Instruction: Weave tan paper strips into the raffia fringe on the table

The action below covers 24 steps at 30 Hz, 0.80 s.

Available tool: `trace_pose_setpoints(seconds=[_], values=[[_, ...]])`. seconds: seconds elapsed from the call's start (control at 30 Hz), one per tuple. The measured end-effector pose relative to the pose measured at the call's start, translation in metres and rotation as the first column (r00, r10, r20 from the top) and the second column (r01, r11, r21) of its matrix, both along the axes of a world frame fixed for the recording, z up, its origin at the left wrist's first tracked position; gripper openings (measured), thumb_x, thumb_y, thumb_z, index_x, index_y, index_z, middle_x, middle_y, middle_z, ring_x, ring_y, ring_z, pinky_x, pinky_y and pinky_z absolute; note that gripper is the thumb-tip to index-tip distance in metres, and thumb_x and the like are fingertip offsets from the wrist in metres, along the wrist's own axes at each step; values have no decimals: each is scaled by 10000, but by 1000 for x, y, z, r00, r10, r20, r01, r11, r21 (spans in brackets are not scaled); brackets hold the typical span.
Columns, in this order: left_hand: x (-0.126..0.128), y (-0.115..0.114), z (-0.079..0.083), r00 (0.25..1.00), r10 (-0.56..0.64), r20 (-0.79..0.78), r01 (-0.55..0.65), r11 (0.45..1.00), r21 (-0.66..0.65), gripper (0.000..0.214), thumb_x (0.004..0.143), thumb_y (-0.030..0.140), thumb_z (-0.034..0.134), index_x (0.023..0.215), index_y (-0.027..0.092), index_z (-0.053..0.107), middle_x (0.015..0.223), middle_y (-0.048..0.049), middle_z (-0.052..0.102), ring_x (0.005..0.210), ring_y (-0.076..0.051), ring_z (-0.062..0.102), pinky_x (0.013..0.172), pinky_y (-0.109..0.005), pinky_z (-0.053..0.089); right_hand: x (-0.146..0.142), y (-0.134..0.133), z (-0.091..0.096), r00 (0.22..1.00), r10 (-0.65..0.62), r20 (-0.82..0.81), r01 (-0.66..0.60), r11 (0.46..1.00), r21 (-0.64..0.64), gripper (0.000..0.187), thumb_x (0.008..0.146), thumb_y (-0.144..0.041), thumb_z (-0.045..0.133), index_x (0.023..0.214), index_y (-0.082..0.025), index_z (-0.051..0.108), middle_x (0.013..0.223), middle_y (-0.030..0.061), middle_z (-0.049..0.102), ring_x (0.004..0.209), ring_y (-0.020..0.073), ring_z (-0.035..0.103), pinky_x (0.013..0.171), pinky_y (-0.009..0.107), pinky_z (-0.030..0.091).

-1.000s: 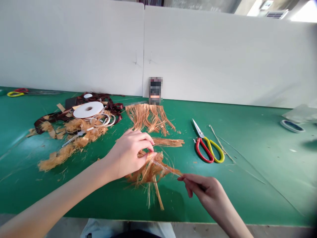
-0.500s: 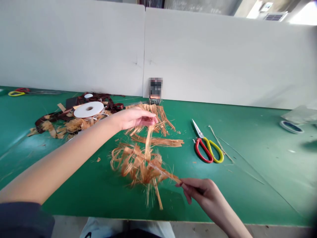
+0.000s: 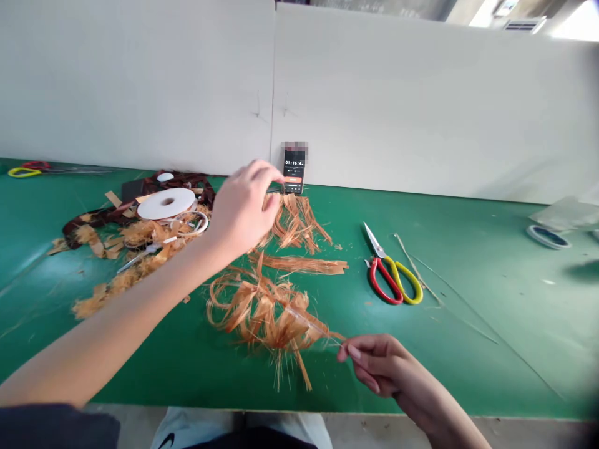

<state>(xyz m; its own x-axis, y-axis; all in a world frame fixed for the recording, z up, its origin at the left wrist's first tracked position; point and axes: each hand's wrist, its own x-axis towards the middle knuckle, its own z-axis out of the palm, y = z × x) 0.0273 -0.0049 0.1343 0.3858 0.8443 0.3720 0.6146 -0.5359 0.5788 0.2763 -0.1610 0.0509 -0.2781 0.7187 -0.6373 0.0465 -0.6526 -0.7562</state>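
Note:
A bundle of looped, frayed orange-brown ribbon [image 3: 262, 305] lies on the near part of the green table. My right hand [image 3: 374, 365] pinches the thin pale stem [image 3: 311, 323] that runs out of the bundle's right side. Up at the far side, my left hand [image 3: 248, 209] hovers with thumb and forefinger apart, and nothing shows between them. It partly covers a pile of frayed ribbon strips [image 3: 299, 227]. Between pile and bundle lies a flat ribbon strip [image 3: 309, 266]. Scissors with red and yellow handles [image 3: 395, 280] lie to the right, blades pointing away.
A phone [image 3: 293, 169] leans on the white partition [image 3: 421, 100]. At left sit a white spool [image 3: 166, 203], dark ribbon [image 3: 88, 218] and scraps [image 3: 93, 302]. Other scissors [image 3: 25, 170] lie far left. Thin stems [image 3: 423, 280] and a tape roll [image 3: 548, 237] are at right.
My left hand has let go of a ribbon end at the bundle and moved up and left, over the far pile. My right hand stays nearly in place at the stem.

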Motion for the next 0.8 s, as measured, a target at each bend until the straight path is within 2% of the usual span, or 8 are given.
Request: trace_pose_setpoints(seconds=[0.03, 0.07, 0.13, 0.17, 0.27, 0.37, 0.57, 0.8], values=[[0, -16, 4, 999, 18, -30, -10, 973, 232, 182, 904, 165, 455, 977, 177, 621, 1134, -76, 671, 1004, -209, 618, 954, -433, 418, 0, 1, -1, 1000, -8, -11, 8, 1000, -7, 443, 674, -535, 730, 781, -108, 682, 436, -65, 410, 381, 21, 196, 399, 223, 50], [-1, -32, 4, 998, 10, -65, 19, 900, 436, 114, 873, 182, 515, 891, 198, 627, 1095, -54, 683, 988, -216, 614, 940, -437, 411, 0, 1, -2, 1000, -11, -25, 11, 1000, -14, 436, 678, -528, 731, 782, -108, 682, 438, -64, 412, 380, 20, 198, 398, 222, 49], [-3, -62, -5, 973, -100, -210, 210, 767, 606, 99, 844, 171, 562, 855, 240, 633, 1024, 16, 714, 984, -200, 617, 958, -417, 379, 2, 1, -4, 998, -12, -54, 10, 1000, -26, 418, 698, -512, 727, 794, -108, 683, 447, -62, 417, 383, 18, 201, 400, 219, 51], [-5, -73, -13, 960, -115, -256, 257, 729, 634, 123, 838, 164, 579, 886, 259, 640, 1014, 44, 723, 986, -184, 620, 966, -384, 371, 2, 1, -5, 998, -13, -65, 12, 1000, -26, 410, 709, -505, 723, 800, -107, 684, 449, -61, 418, 384, 17, 202, 401, 218, 52], [-14, -92, -40, 962, -82, -260, 236, 727, 645, 243, 831, 147, 621, 1025, 291, 640, 954, 101, 741, 939, -117, 638, 986, -283, 351, 4, 1, -5, 997, -13, -74, 12, 1000, -15, 407, 720, -500, 716, 800, -103, 685, 447, -60, 414, 387, 16, 197, 401, 216, 56], [-23, -95, -57, 963, -63, -262, 220, 746, 628, 330, 830, 167, 646, 1131, 297, 612, 928, 107, 751, 972, -105, 637, 968, -246, 356, 3, 1, -3, 997, 3, -73, -3, 1000, -7, 418, 715, -514, 713, 792, -104, 682, 442, -62, 406, 384, 18, 191, 398, 218, 60], [-27, -95, -62, 927, -114, -358, 336, 677, 654, 315, 855, 101, 561, 1126, 240, 641, 1057, 95, 736, 1045, -85, 606, 948, -212, 364, 0, 1, 2, 996, 46, -75, -45, 999, 7, 405, 738, -510, 697, 789, -108, 691, 444, -57, 408, 389, 25, 205, 408, 220, 75], [-24, -93, -70, 931, -137, -338, 336, 684, 648, 280, 868, 48, 501, 1008, 219, 673, 1038, 73, 743, 1003, -82, 611, 999, -198, 312, -5, -1, 10, 998, 46, -38, -45, 998, 36, 420, 733, -516, 708, 788, -100, 700, 471, -49, 417, 425, 29, 242, 431, 226, 85]])
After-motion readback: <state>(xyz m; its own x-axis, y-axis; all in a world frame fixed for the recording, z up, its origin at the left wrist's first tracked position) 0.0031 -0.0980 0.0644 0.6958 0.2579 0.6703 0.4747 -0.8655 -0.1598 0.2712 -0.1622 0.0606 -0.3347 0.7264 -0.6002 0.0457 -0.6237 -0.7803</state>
